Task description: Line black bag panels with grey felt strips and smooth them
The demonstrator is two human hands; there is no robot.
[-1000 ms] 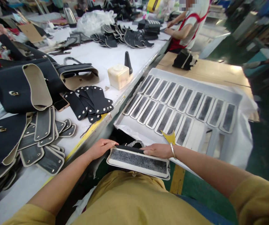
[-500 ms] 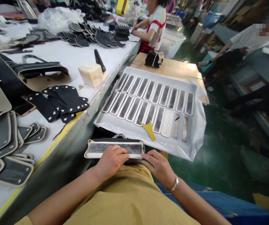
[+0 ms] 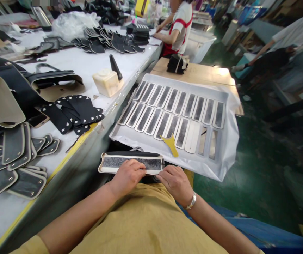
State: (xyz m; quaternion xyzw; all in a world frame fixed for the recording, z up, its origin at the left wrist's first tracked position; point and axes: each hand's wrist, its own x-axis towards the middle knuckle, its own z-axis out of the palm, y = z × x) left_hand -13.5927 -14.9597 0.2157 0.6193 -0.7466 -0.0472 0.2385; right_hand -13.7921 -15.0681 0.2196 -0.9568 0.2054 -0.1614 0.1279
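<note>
A long cream-edged panel with a dark grey centre lies across my lap, over a dark bag part. My left hand rests on its near edge with the fingers curled onto the grey strip. My right hand, with a silver bracelet at the wrist, grips the panel's right end, fingers bent. Just beyond lies a white sheet bearing two rows of like panels and a yellow scraper.
A long white worktable on my left carries dark bag bodies, piles of black cut pieces, grey-edged panels, a cream block and a black cone. A person in a red apron works at the far end.
Both hands shifted from the panel's far corners to its near edge a second ago. Since half a second ago they have hardly moved; the view tilted slightly.
</note>
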